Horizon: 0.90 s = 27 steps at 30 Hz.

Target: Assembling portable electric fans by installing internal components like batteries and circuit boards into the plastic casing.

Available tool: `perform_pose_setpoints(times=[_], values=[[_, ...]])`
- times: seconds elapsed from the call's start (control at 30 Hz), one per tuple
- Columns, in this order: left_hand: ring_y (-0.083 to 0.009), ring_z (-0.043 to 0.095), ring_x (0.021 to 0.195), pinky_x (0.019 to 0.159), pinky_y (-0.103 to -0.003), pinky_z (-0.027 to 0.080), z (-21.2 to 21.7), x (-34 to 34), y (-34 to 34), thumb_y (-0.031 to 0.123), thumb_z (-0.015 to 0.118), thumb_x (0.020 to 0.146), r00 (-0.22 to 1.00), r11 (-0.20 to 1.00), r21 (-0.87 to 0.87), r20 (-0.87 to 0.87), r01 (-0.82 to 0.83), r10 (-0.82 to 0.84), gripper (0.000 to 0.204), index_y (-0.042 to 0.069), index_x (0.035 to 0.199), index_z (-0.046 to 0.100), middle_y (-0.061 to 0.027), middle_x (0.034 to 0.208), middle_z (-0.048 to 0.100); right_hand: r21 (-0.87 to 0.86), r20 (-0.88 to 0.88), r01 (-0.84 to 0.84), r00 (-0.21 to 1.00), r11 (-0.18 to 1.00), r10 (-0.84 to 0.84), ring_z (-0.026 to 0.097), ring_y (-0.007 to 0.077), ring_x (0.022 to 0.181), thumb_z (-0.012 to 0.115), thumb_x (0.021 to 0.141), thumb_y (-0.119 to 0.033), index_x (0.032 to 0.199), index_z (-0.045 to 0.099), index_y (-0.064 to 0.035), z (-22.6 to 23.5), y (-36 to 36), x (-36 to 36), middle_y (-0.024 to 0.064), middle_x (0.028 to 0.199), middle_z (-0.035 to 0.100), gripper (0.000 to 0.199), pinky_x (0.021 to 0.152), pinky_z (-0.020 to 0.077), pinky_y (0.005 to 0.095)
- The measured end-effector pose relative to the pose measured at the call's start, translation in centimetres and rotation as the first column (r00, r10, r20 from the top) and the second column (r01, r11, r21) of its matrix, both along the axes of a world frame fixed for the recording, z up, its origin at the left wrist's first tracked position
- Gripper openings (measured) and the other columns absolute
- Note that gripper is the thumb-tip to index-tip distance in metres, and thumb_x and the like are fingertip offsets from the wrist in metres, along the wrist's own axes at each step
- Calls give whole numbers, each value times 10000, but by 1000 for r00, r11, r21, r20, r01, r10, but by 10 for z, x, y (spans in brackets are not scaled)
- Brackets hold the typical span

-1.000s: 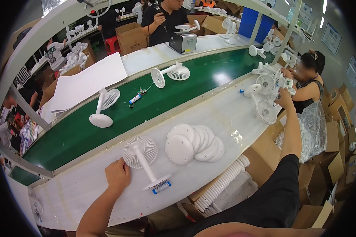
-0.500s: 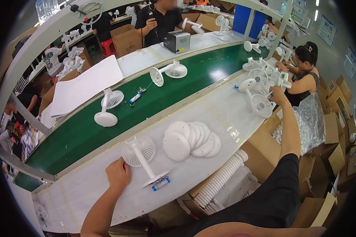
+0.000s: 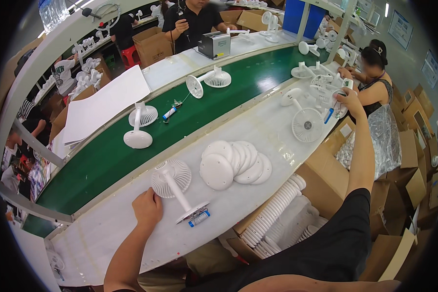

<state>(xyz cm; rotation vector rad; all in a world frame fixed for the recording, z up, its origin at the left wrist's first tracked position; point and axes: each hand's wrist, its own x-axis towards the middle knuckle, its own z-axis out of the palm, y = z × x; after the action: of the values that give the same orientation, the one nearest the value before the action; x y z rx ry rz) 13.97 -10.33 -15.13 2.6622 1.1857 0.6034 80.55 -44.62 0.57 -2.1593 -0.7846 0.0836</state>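
Note:
A white desk fan (image 3: 171,177) lies on its side on the white table (image 3: 258,131), its stem running to an open base with a blue battery (image 3: 199,218). My left hand (image 3: 148,209) rests curled against the rim of its grille. My right arm stretches far to the right. There my right hand (image 3: 348,97) curls over the base end of another white fan (image 3: 306,125), beside a small blue battery (image 3: 329,116). A fanned stack of round white base covers (image 3: 233,163) lies between the two fans.
A green conveyor belt (image 3: 107,160) carries more fans (image 3: 138,129) and a battery. A carton of stacked white covers (image 3: 272,214) sits at the table's near edge. A person (image 3: 372,78) works at the right end, others stand beyond the belt. Cardboard boxes (image 3: 418,180) crowd the right.
The view has tilted slightly. My right hand stays on the far fan and my left hand remains against the near fan's grille.

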Motion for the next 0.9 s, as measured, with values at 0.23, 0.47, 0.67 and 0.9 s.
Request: perform_pose_setpoints(times=[0.23,0.47,0.67,0.9], values=[[-363,574,621,599,-430,451,1,-2,-5,172,548,859,997,998,-37,-57,-54,52,161,41,861,641,-147,717,644,230,-137,-75,985,970,108,512,72,664,689,878,-143,978,632,-12,12,4,-22,13,827,611,175,606,430,197],[-397,612,734,675,-467,471,-3,41,0,241,477,882,998,995,-88,-41,-46,42,239,52,851,620,-149,809,686,163,172,-123,981,979,94,520,88,697,698,905,-217,1090,621,-30,72,-59,-69,19,844,616,275,642,421,191],[-376,627,745,685,-459,483,-1,28,-10,262,467,910,993,995,-47,-82,-85,81,252,71,857,623,-130,810,692,302,197,-44,980,952,-17,526,115,761,699,918,-267,1203,596,-40,80,-42,-99,41,911,618,379,708,422,210],[-398,626,763,691,-469,478,-11,26,-7,250,485,887,988,994,-45,-126,-100,94,247,45,873,621,-157,838,695,356,53,-365,927,861,371,468,86,648,715,785,-185,1178,606,-44,55,-7,-203,36,855,598,431,557,379,190]])
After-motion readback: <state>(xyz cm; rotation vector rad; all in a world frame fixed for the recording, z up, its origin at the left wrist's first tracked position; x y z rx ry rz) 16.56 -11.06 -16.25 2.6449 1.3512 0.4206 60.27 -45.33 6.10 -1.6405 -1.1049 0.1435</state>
